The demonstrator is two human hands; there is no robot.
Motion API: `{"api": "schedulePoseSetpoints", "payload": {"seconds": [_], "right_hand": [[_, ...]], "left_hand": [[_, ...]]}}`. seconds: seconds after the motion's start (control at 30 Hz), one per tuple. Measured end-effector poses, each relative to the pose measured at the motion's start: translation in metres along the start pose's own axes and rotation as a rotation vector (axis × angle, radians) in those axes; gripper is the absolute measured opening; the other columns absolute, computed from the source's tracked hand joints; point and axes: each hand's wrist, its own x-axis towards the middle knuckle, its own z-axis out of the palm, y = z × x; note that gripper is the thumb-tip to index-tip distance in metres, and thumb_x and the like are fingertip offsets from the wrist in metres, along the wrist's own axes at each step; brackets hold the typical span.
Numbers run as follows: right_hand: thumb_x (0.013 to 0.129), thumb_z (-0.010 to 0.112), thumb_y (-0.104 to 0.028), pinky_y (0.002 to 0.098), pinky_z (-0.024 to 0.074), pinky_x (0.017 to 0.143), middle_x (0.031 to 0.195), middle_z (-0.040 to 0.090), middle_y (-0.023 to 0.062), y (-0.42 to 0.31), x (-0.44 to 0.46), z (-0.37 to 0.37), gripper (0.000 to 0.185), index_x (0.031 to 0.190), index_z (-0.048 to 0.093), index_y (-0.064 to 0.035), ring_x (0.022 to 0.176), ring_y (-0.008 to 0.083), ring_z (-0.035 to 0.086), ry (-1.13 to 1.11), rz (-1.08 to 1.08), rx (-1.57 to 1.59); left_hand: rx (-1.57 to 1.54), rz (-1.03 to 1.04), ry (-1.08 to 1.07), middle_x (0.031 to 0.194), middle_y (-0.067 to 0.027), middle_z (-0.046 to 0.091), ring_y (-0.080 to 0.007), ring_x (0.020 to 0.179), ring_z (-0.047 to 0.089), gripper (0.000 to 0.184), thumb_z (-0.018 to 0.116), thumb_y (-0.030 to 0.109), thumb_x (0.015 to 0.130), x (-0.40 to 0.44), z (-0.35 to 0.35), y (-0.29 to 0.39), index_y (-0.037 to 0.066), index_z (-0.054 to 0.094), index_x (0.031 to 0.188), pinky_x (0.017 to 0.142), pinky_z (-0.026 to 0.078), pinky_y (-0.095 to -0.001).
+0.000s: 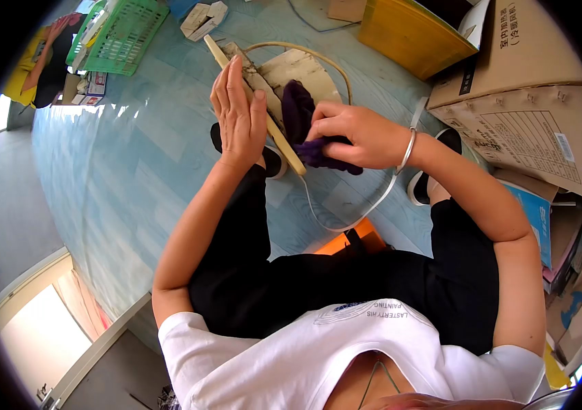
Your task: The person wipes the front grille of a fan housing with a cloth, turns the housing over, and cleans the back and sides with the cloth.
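My left hand (pixel 240 119) lies flat, fingers stretched out, against the side of a long cream-coloured panel (pixel 287 147) that stands tilted on its edge. In my right hand (pixel 359 133), bunched between the fingers, is a dark purple cloth (pixel 297 109), close against the panel's other side. Behind the cloth I see a worn, rounded off-white piece (pixel 308 74), with a tan curved tube or cord (pixel 337 63) looping round it. A white cord (pixel 354 223) runs from the panel's lower end across the floor. What the whole object is, I cannot tell.
At the right stands a large cardboard box (pixel 510 102), beside a yellow bin (pixel 404 37). An orange object (pixel 367 236) lies between my legs. Upper left are a green basket (pixel 123 37) and another person (pixel 31 65). Pale blue wood-patterned flooring (pixel 120 164) extends left.
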Motion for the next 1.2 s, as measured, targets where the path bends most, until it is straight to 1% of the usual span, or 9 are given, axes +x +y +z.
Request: {"api": "schedulePoseSetpoints", "payload": {"seconds": [0.17, 0.3, 0.43, 0.47, 0.6, 0.7, 0.77, 0.97, 1.2], "right_hand": [[0.089, 0.057, -0.023, 0.0335, 0.0469, 0.081, 0.098, 0.061, 0.0138, 0.033, -0.043, -0.031, 0.029, 0.101, 0.065, 0.0024, 0.092, 0.0247, 0.061, 0.101, 0.334, 0.103], [0.095, 0.058, -0.039, 0.0338, 0.0485, 0.073, 0.086, 0.066, 0.0141, 0.033, -0.052, -0.005, 0.041, 0.098, 0.066, 0.0009, 0.08, 0.0204, 0.063, 0.1, 0.48, 0.373], [0.088, 0.057, -0.063, 0.0396, 0.051, 0.083, 0.092, 0.07, 0.0197, -0.01, -0.037, 0.024, 0.064, 0.099, 0.069, -0.0006, 0.09, 0.0343, 0.067, -0.161, 0.375, 0.205], [0.086, 0.057, -0.066, 0.0398, 0.0517, 0.083, 0.091, 0.07, 0.0203, -0.02, -0.031, 0.031, 0.067, 0.1, 0.069, -0.0009, 0.09, 0.0352, 0.067, -0.171, 0.365, 0.183], [0.087, 0.058, -0.061, 0.0433, 0.0548, 0.074, 0.082, 0.07, 0.0187, -0.031, -0.008, 0.053, 0.062, 0.084, 0.071, -0.0006, 0.08, 0.036, 0.068, -0.118, 0.387, 0.016], [0.088, 0.058, -0.054, 0.0436, 0.0547, 0.066, 0.073, 0.069, 0.0154, -0.024, -0.008, 0.057, 0.056, 0.073, 0.071, -0.0019, 0.071, 0.0346, 0.068, -0.09, 0.344, -0.163], [0.087, 0.059, -0.046, 0.0426, 0.0508, 0.053, 0.059, 0.064, 0.0132, -0.014, -0.018, 0.068, 0.05, 0.062, 0.068, -0.0048, 0.059, 0.0331, 0.065, 0.109, 0.096, -0.325], [0.087, 0.055, -0.039, 0.0448, 0.0471, 0.051, 0.06, 0.063, 0.0139, -0.004, -0.058, 0.057, 0.045, 0.06, 0.067, -0.0054, 0.057, 0.0332, 0.064, 0.108, 0.076, -0.338], [0.082, 0.055, -0.028, 0.0437, 0.0482, 0.053, 0.062, 0.066, 0.0115, -0.019, -0.083, 0.041, 0.033, 0.059, 0.067, -0.0073, 0.057, 0.0321, 0.064, -0.011, 0.131, -0.37]], "left_hand": [[-0.031, -0.147, 0.099, 0.146, -0.0206, 0.036, -0.0366, 0.135, 0.032, 0.069, 0.059, 0.035, 0.094, 0.02, -0.004, -0.011, -0.004, 0.035, 0.146, 0.115, 0.025, -0.0428], [-0.212, -0.607, -0.007, 0.145, -0.018, 0.036, -0.0317, 0.135, 0.035, 0.074, 0.062, 0.046, 0.092, 0.06, -0.009, -0.054, 0.001, 0.038, 0.146, 0.113, 0.026, -0.042], [-0.617, -0.977, -0.018, 0.14, -0.0142, 0.044, -0.0268, 0.134, 0.037, 0.068, 0.06, 0.05, 0.093, 0.093, 0.001, -0.086, 0.006, 0.045, 0.142, 0.112, 0.029, -0.0386], [-0.605, -0.989, -0.012, 0.125, -0.0101, 0.054, -0.0247, 0.123, 0.048, 0.056, 0.06, 0.048, 0.093, 0.098, 0.007, -0.102, 0.008, 0.053, 0.131, 0.103, 0.039, -0.0382], [-0.808, -1.021, 0.035, 0.099, -0.0047, 0.058, -0.0206, 0.09, 0.06, 0.038, 0.063, 0.043, 0.093, 0.1, 0.012, -0.096, 0.01, 0.055, 0.11, 0.081, 0.05, -0.0389], [-0.8, -0.967, 0.033, 0.092, -0.0052, 0.06, -0.0234, 0.087, 0.061, 0.035, 0.059, 0.045, 0.095, 0.1, 0.011, -0.109, 0.01, 0.056, 0.102, 0.081, 0.051, -0.0408], [-0.824, -0.944, 0.025, 0.093, -0.0057, 0.059, -0.0227, 0.087, 0.06, 0.032, 0.06, 0.042, 0.094, 0.103, 0.014, -0.097, 0.011, 0.056, 0.101, 0.082, 0.051, -0.0406], [-0.365, -0.727, 0.002, 0.099, -0.0041, 0.053, -0.0181, 0.093, 0.05, 0.028, 0.061, 0.028, 0.087, 0.106, 0.021, -0.009, 0.008, 0.055, 0.106, 0.086, 0.04, -0.0329], [-0.346, -0.736, -0.1, 0.103, -0.0044, 0.054, -0.0173, 0.094, 0.046, 0.031, 0.06, 0.023, 0.086, 0.1, 0.027, 0.017, 0.006, 0.058, 0.111, 0.085, 0.038, -0.0321]]}}
